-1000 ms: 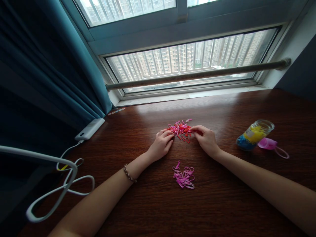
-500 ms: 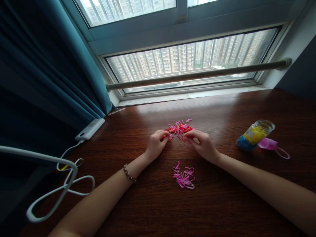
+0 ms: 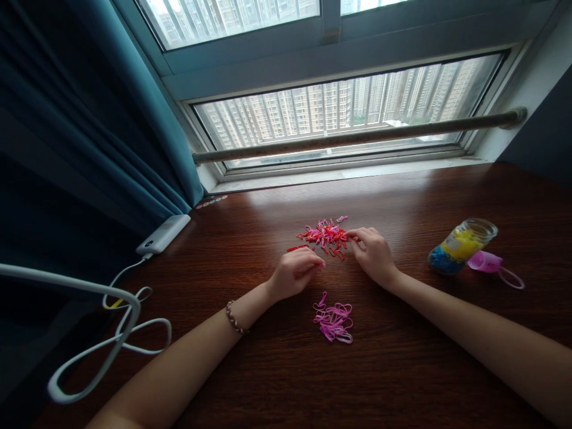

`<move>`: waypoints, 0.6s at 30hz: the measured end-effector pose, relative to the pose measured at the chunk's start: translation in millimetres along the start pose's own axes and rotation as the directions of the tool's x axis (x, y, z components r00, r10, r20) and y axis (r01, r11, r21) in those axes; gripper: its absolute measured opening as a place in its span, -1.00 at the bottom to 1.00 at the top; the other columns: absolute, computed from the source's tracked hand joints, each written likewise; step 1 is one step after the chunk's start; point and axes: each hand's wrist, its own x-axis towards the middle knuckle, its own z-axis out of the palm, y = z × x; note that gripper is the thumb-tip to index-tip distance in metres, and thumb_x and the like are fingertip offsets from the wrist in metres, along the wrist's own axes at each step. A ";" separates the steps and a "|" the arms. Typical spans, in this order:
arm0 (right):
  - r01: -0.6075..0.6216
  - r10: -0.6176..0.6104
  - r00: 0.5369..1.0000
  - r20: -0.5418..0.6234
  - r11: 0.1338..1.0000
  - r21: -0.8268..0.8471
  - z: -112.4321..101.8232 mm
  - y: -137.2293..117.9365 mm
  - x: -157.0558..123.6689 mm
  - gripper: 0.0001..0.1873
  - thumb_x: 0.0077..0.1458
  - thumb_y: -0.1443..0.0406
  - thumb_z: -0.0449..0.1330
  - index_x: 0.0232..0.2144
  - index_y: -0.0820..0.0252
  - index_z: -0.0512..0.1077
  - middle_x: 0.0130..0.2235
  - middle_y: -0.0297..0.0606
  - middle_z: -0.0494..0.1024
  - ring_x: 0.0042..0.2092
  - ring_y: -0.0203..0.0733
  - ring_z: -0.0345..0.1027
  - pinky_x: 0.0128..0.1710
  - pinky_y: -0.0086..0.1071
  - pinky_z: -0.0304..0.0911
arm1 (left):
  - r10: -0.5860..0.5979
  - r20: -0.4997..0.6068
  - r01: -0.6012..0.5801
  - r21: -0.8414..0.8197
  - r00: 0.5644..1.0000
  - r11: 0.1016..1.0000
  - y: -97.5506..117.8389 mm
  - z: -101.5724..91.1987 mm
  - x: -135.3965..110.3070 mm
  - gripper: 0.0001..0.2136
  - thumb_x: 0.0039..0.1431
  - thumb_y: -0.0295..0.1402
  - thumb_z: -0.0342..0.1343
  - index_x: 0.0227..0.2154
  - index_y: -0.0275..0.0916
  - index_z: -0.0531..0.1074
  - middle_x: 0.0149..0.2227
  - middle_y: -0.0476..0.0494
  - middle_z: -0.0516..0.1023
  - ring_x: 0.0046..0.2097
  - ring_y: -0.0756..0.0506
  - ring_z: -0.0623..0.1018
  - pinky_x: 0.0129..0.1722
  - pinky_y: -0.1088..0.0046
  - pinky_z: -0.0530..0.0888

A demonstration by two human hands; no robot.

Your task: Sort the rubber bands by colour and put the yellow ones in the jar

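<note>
While the right hand (image 3: 374,255) works at the right edge of the red-and-pink pile (image 3: 328,233) near mid-frame, thumb and fingers nearly together, the left hand (image 3: 292,274) hovers just below, fingertips pinched. Whether either grips anything, I can't tell! Purple loops (image 3: 333,331) lie below centre.

blue curtain (image 3: 147,119), barred window (image 3: 348,107), daylight, glossy brown table (image 3: 268,375)

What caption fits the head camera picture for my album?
Right hand at the red and pink pile, left hand close by, smaller pink pile nearer, glass jar to the right.
</note>
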 end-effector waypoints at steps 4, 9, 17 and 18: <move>-0.098 0.103 0.993 0.055 0.991 -0.089 3.0 10.0 2.0 -0.79 0.01 0.39 0.06 -0.35 0.13 0.48 -0.31 -0.27 0.54 -0.27 -0.12 0.26 -0.23 -0.29 0.15 | 0.173 0.227 -0.180 0.013 0.959 0.984 19.9 7.3 -3.0 -0.86 0.13 -0.38 0.00 -0.32 -0.20 0.46 -0.40 -0.15 0.54 -0.31 -0.05 0.50 -0.24 0.40 0.42; -0.085 0.096 0.992 0.076 0.988 -0.132 3.6 8.8 0.0 -0.80 0.02 0.38 0.07 -0.38 0.12 0.50 -0.29 -0.29 0.55 -0.26 -0.13 0.22 -0.22 -0.29 0.12 | 0.228 0.275 -0.248 0.040 0.934 0.968 23.8 8.2 -4.1 -0.83 0.11 -0.33 0.04 -0.24 -0.21 0.43 -0.39 -0.13 0.53 -0.29 -0.04 0.48 -0.21 0.42 0.40; -0.058 0.065 0.995 0.072 0.993 -0.098 6.9 13.0 0.5 -0.77 0.01 0.40 0.06 -0.40 0.13 0.52 -0.27 -0.28 0.55 -0.24 -0.13 0.25 -0.19 -0.28 0.14 | -0.066 0.072 0.029 0.425 0.995 0.905 9.1 7.9 2.6 -0.67 0.15 -0.19 -0.03 -0.05 -0.19 0.33 -0.06 -0.21 0.38 0.08 -0.21 0.23 0.10 0.14 0.14; -0.059 0.064 0.996 0.066 0.995 -0.085 7.1 13.2 0.9 -0.77 0.01 0.40 0.06 -0.40 0.14 0.52 -0.28 -0.27 0.55 -0.24 -0.13 0.26 -0.18 -0.27 0.14 | -0.106 0.070 0.063 0.451 0.992 0.890 8.2 8.5 3.6 -0.63 0.15 -0.17 -0.03 -0.01 -0.17 0.30 -0.02 -0.22 0.34 0.11 -0.23 0.18 0.11 0.11 0.11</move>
